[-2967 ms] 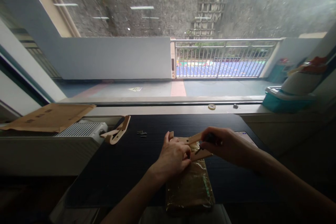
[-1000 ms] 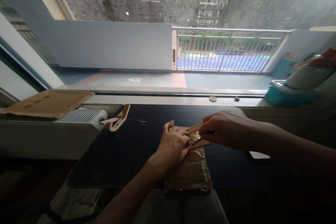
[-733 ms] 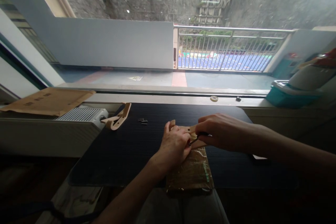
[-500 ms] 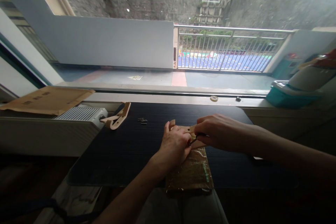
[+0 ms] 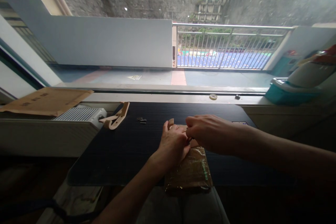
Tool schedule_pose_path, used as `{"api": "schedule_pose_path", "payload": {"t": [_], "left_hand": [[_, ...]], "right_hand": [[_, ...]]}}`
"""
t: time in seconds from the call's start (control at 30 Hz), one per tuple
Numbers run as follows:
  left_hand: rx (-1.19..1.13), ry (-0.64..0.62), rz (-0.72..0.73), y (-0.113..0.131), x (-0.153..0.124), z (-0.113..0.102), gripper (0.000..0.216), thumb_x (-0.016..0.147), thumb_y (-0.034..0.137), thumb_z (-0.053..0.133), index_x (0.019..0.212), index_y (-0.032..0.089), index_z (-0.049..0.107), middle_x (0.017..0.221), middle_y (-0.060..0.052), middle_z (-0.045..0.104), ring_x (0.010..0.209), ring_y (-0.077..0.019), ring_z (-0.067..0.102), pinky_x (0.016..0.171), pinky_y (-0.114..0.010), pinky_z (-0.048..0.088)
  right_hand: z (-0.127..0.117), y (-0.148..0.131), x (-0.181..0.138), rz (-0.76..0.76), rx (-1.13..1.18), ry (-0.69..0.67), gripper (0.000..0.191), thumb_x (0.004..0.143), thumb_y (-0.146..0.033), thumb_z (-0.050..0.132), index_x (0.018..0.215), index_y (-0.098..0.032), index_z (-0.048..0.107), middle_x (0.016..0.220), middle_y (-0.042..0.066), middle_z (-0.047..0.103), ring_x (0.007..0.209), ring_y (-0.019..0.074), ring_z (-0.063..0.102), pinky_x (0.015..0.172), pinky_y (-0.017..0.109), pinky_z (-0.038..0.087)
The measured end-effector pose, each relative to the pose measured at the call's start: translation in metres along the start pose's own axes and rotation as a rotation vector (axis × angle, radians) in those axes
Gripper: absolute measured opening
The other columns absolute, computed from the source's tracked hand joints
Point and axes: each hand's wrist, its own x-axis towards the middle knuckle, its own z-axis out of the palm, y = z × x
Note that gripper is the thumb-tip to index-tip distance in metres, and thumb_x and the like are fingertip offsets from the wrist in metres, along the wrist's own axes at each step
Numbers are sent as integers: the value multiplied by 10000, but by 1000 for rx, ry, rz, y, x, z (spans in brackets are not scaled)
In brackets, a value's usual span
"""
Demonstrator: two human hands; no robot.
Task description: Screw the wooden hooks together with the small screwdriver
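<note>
My left hand [image 5: 173, 141] is closed on a pale wooden bracket [image 5: 171, 123], whose end shows beyond the fingers. The bracket lies over a brown package wrapped in clear tape [image 5: 189, 171]. Right against it, my right hand [image 5: 201, 129] is closed round a thin dark tool that looks like a screwdriver [image 5: 189, 140]. Most of the tool and the point where it meets the bracket are hidden by my fingers. To the left, a second pale bracket with holes [image 5: 119, 118] rests at the table's edge. Several loose screws [image 5: 141, 120] lie between it and my hands.
The dark table [image 5: 118, 154] stands before a window sill carrying a tape roll [image 5: 213, 96] and a small black object [image 5: 237, 96]. A teal box [image 5: 288, 92] sits at right. On the left, a brown envelope [image 5: 47, 99] lies over a white radiator [image 5: 78, 113]. A flat object [image 5: 239, 123] lies behind my right arm.
My right hand has shifted left over the bracket, closer to my left hand, and turned so it now covers most of the tool. My left hand has stayed in place.
</note>
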Motion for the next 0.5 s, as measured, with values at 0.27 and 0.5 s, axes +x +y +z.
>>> {"api": "schedule_pose_path", "payload": {"t": [0.27,0.5], "left_hand": [[-14,21,-6,0,-2,0,108,780,230,561,739,205,659,936,-53,659,1034,-257,526,1050,-573,188],[-3,30,-6,0,-1,3,87,773,260,586,763,213,659,962,-47,660,1011,-255,533,1054,-585,182]], "right_hand": [[-16,0,1,-37,105,17,182,722,22,489,771,-126,585,764,4,537,603,69,419,552,209,299],[-15,-3,2,47,50,-48,135,788,-39,506,798,-122,613,788,40,606,622,90,456,559,227,302]]}}
